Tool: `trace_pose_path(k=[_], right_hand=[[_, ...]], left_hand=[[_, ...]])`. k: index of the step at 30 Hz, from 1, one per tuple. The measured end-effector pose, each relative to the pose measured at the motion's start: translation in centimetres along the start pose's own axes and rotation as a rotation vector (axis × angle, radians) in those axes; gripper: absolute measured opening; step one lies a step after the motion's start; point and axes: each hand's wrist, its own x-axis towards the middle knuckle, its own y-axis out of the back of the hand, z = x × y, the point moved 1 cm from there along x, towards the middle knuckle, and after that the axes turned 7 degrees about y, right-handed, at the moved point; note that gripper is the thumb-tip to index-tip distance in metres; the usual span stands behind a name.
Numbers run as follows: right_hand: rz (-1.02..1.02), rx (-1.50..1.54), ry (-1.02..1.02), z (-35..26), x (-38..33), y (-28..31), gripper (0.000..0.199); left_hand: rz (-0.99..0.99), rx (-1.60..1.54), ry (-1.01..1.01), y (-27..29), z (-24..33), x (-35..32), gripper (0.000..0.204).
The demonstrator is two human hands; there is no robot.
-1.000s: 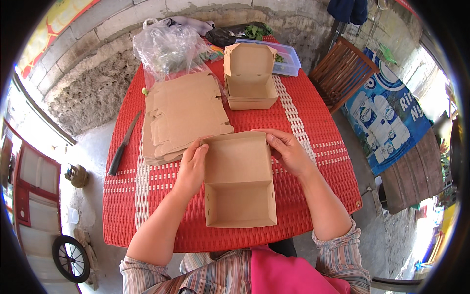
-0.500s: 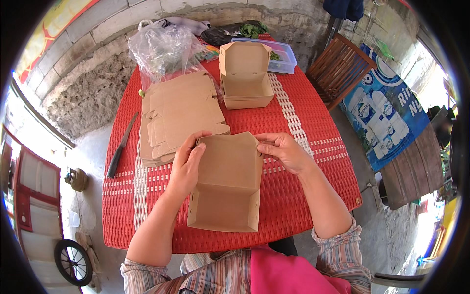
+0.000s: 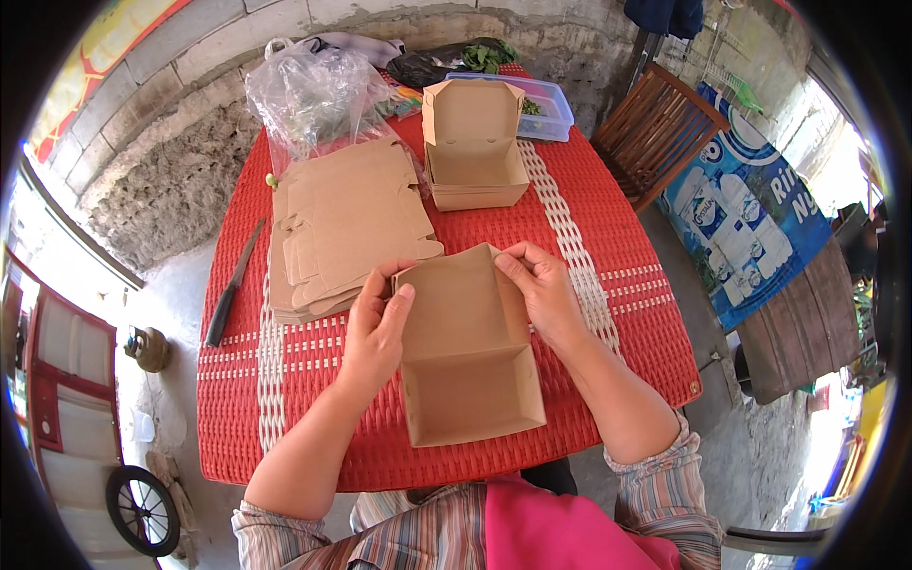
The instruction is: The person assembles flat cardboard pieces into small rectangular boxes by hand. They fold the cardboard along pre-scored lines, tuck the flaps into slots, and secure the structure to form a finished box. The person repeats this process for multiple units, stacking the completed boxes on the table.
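On the red woven table [image 3: 285, 399], far left, a dark-handled knife [image 3: 233, 285] lies by itself beside the stack of flat cardboard blanks [image 3: 347, 223], which has a clear plastic bag [image 3: 309, 95] bunched behind it. Next comes the left hand [image 3: 375, 328], fingers closed over the left edge of the brown cardboard box [image 3: 470, 351], thumb pressed on the inner face of the raised lid panel. That box sits at the near edge of the table, directly in front of the person. A second ago it lay wide open with both hands resting flat at its sides; half a second ago the lid was swung down over the tray. Now the lid stands up again and the tray is squared, so the folding looks to have moved on to shaping the lid's corners. At the right, the right hand [image 3: 541, 290] pinches the lid's top right corner between thumb and fingertips. Beyond, a finished box [image 3: 475, 147] stands open before a clear plastic tub [image 3: 537, 100].
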Motion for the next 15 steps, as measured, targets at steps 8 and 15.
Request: trace_pose_path(k=[8, 15], right_hand=[[0.091, -0.497, 0.279, -0.7, -0.9, -0.5, 0.021], [0.148, -0.379, 0.486, -1.0, -1.0, -1.2, 0.017]], left_hand=[[0.105, -0.024, 0.075, -1.2, 0.6, -0.8, 0.053], [0.12, -0.051, 0.154, -1.3, -0.2, -1.1, 0.049]])
